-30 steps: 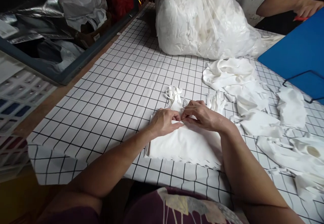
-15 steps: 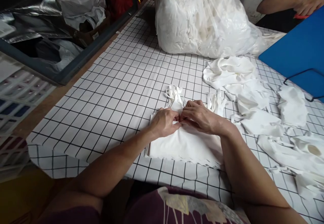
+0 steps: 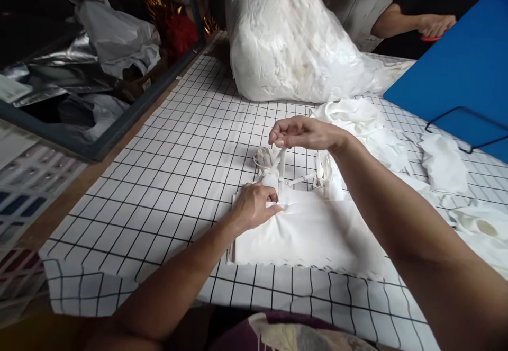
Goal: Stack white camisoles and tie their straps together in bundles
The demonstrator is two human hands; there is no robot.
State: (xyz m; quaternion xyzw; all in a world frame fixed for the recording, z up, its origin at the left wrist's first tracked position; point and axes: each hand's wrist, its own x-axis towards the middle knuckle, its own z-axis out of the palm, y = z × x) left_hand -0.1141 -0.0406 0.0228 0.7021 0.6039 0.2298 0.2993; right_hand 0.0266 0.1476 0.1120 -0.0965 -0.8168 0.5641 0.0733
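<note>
A stack of flat white strappy garments, which look like camisoles [image 3: 305,234], lies on the checked cloth in front of me. My left hand [image 3: 257,204] rests at the top edge of the uppermost one, thumb and fingers pinching its fabric. Above that spot my right hand [image 3: 299,133] is raised, with its fingers closed on a thin white shoulder strap [image 3: 282,168] pulled upright. One bundle of gathered straps [image 3: 265,159] sits just beyond my left hand. Another strap bundle [image 3: 325,173] lies further right, partly under my right forearm.
Crumpled white garments [image 3: 369,134] spread over the table's right side. A big clear bag of white cloth [image 3: 293,38] stands at the back. A blue board [image 3: 456,70] with a black wire stand is at right; behind it shows another person's hand [image 3: 436,25]. A metal frame [image 3: 119,123] borders the left.
My right hand has lifted away from my left and up, drawing a strap upright. My left hand stays pinched at the garment's top edge. The camera view has shifted slightly.
</note>
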